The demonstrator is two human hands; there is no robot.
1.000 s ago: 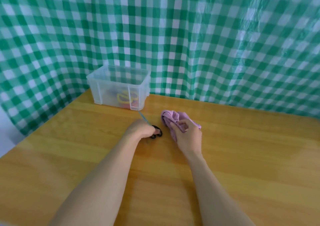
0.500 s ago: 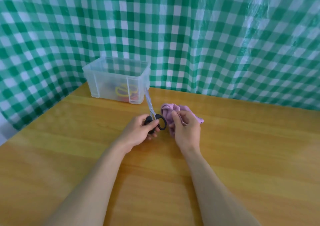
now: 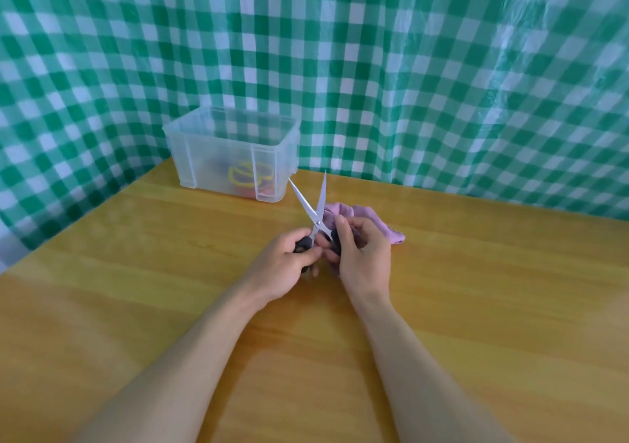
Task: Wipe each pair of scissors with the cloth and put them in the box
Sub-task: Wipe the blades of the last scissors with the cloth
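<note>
Black-handled scissors (image 3: pixel 316 210) stand upright above the wooden table (image 3: pixel 136 289), their silver blades spread in a V. My left hand (image 3: pixel 286 265) grips the left handle loop. My right hand (image 3: pixel 362 255) grips the right handle loop and also holds the purple cloth (image 3: pixel 381 223), which bunches behind and under it. The clear plastic box (image 3: pixel 218 150) stands at the back left and holds yellow-handled and red-handled scissors, seen through its wall.
A green and white checked curtain (image 3: pixel 408 85) hangs behind the table and wraps round its left side. The box's near right corner is close to the left blade tip.
My left hand lifted the scissors off the table and stood them up. My right hand, with the cloth, took the other handle and the blades have spread apart.
</note>
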